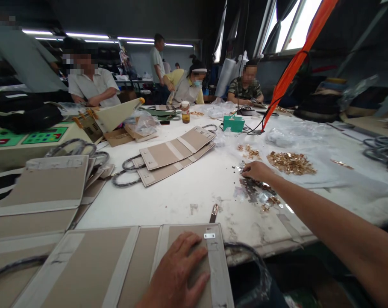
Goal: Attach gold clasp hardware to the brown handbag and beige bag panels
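My left hand [181, 271] lies flat with fingers spread on a beige bag panel [96, 256] edged in pale tape. Just beyond its fingertips, a small silver metal plate [209, 235] sits on the panel's taped edge. A dark tab with a gold metal fitting [215, 209] sticks out past the far edge. My right hand [257, 172] is stretched out over a pile of small silver metal plates [252, 188]. Its fingertips are pinched together at the pile's far side; what they hold, if anything, cannot be made out.
Gold metal fittings [290, 163] are heaped beyond my right arm. Bag panels with wrapped handles lie mid-table [171, 154] and are stacked at left [56, 175]. A green box [233, 123], a jar [185, 113] and an orange hanging strip [285, 72] stand farther back. Several people work around the table.
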